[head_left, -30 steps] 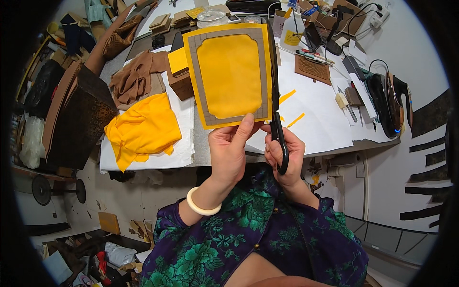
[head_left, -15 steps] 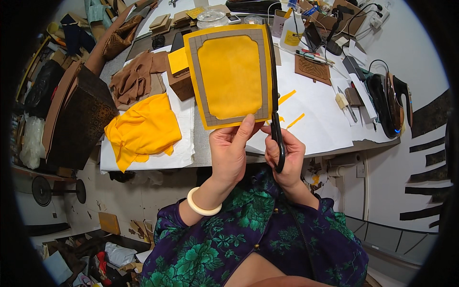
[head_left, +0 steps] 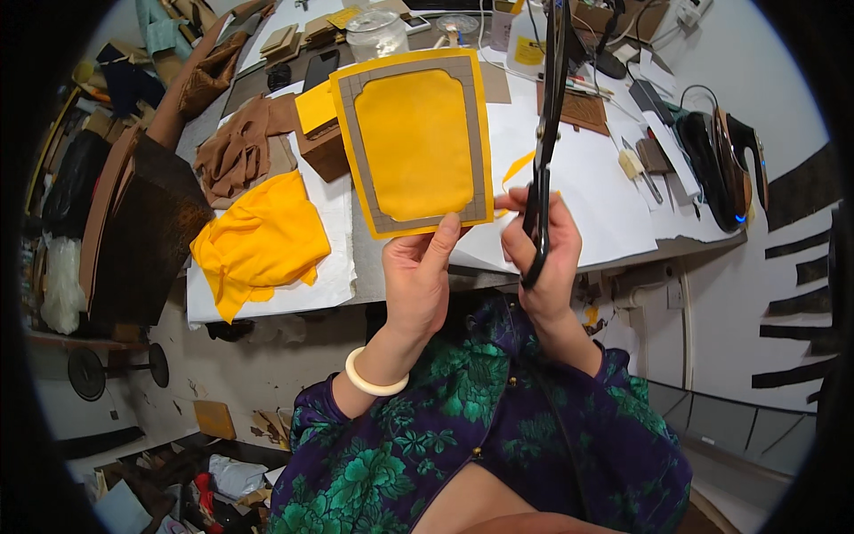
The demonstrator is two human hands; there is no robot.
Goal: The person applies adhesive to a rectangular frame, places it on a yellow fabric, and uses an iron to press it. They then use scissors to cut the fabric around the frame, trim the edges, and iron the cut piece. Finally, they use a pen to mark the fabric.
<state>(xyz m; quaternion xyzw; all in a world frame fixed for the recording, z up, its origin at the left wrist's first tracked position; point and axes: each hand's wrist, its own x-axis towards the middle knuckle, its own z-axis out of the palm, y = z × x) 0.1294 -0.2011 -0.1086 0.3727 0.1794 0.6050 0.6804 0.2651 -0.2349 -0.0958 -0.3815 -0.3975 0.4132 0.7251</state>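
My left hand point(head_left: 418, 276) grips the bottom edge of a yellow panel point(head_left: 414, 147), thumb in front and fingers behind. The panel looks like leather or cloth; a grey-brown frame with notched inner corners lies on it, leaving a yellow margin outside. In my right hand point(head_left: 553, 245) is a pair of black-handled scissors point(head_left: 538, 169), held upright just right of the panel and apart from it. Its blades look closed together, pointing away from me. Beyond the right hand, a narrow yellow strip point(head_left: 519, 165) shows against white paper.
Crumpled yellow material point(head_left: 262, 240) and brown pieces point(head_left: 236, 147) lie on the table's left side. A brown block point(head_left: 325, 153) stands behind the panel. Farther back are a clear jar point(head_left: 375, 34) and a white bottle point(head_left: 527, 49). A craft knife point(head_left: 648, 178) lies to the right.
The scissors have moved right, away from the panel's right edge, and turned more upright. The panel has shifted slightly left, still in my left hand. The whole view has tilted a little.
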